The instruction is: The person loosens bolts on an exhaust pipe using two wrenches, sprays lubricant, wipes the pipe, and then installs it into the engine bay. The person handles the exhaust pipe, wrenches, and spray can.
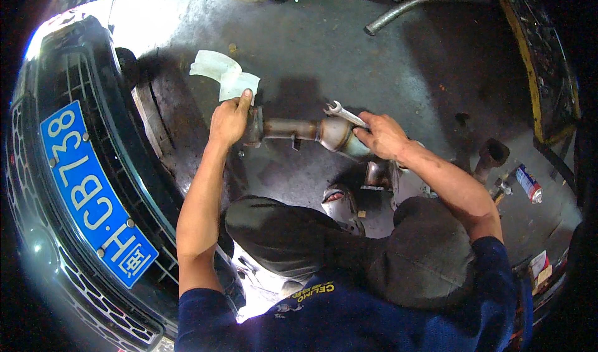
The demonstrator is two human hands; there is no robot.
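My left hand (229, 122) is closed, its thumb pressed on a bent whitish sheet (216, 65) that looks like paper. It is beside the flange end of an exhaust pipe section (289, 128) with a bulging catalytic converter body (337, 132). Whether the left fingers also grip the flange is hidden. My right hand (387, 138) is wrapped around a silver open-end wrench (344, 113), whose jaw points up and left, over the converter body. The pipe lies crosswise between my hands, above the dark floor and just beyond my knees.
A car front bumper with a blue licence plate (93, 193) fills the left side. Another exhaust piece (341, 207) lies near my shoes. At the right are a spray can (529, 184) and a dark pipe piece (492, 156). A long bent metal tube (405, 8) lies at the back.
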